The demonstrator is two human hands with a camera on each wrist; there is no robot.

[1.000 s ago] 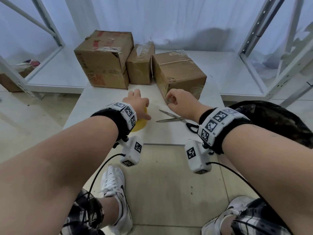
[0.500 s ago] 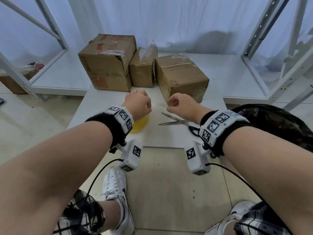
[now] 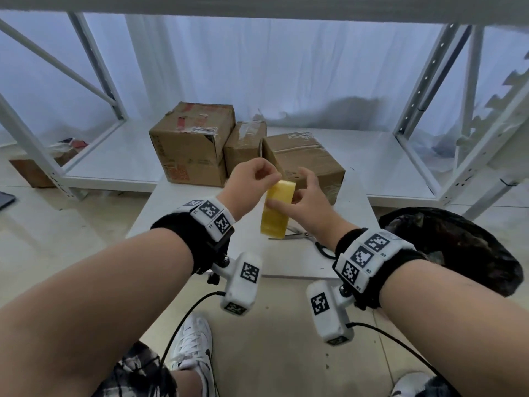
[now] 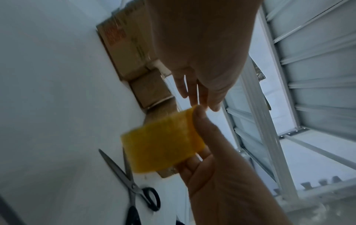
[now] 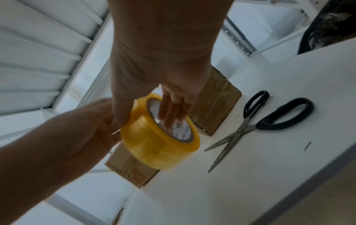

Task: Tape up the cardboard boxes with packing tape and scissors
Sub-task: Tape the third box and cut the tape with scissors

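White table, white metal shelving, white curtain, black bag, white sneaker

white curtain, metal shelving, tiled floor

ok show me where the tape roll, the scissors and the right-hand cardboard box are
tape roll (image 5: 159,146), right wrist view, yellow outer wrap.
scissors (image 5: 239,130), right wrist view, pivot screw.
right-hand cardboard box (image 3: 312,159), head view, top face.

hands gripping tape roll, scissors beside
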